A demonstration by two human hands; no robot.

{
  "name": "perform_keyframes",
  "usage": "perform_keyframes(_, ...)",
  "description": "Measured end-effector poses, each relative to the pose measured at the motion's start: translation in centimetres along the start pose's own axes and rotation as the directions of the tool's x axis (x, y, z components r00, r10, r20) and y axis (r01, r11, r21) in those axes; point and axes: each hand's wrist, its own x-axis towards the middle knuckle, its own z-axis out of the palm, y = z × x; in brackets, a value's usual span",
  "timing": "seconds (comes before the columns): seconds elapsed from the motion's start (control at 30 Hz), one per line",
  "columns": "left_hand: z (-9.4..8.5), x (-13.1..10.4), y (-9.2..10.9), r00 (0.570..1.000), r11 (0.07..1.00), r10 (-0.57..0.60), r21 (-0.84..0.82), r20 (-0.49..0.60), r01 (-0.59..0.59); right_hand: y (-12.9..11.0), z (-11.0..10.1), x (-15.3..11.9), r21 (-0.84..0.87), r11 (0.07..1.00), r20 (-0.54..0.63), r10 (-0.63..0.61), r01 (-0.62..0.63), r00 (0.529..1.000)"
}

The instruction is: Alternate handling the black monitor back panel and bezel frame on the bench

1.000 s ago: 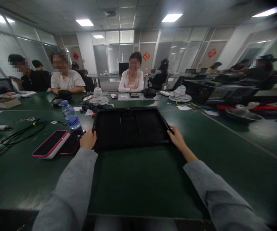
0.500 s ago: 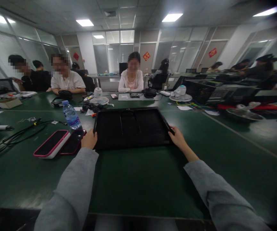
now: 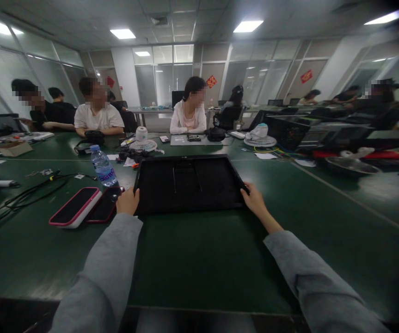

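At frame centre, the left hand [image 3: 127, 201] and right hand [image 3: 254, 199] clamped their fingers on opposite sides of the black rectangular plastic-framed panel [image 3: 157, 187], presumably to steady it evenly.

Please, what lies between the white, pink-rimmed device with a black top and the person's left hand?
In the head view, a flat black phone with red edge lies between the white device and the left hand.

Bottle [image 3: 103, 166] left of panel [image 3: 187, 185], free room right
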Motion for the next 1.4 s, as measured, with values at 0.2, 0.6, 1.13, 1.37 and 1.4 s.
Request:
perform_keyframes(0.2,-0.1,0.1,0.0,0.999,0.999,0.025,0.021,0.021,-0.026,-0.1,-0.2,-0.1,-0.068,0.998,0.007,0.000,0.000,1.000)
perform_keyframes(0.6,-0.1,0.2,0.1,0.999,0.999,0.043,0.016,0.023,-0.043,-0.5,-0.4,-0.1,-0.096,0.995,0.004,-0.010,0.010,1.000)
perform_keyframes(1.13,0.0,-0.1,0.2,0.996,0.998,-0.050,-0.031,0.075,0.052,-0.6,0.1,-0.3,-0.145,0.989,0.024,0.021,-0.017,0.999)
perform_keyframes(1.37,-0.1,-0.5,0.4,1.000,0.998,-0.019,-0.057,0.002,0.019,-0.7,0.1,-0.3,-0.127,0.992,0.022,0.022,-0.019,1.000)
perform_keyframes(1.4,-0.2,-0.7,0.7,0.998,0.999,-0.004,-0.047,-0.059,0.002,-0.8,0.0,-0.3,-0.130,0.992,0.012,0.003,-0.002,1.000)
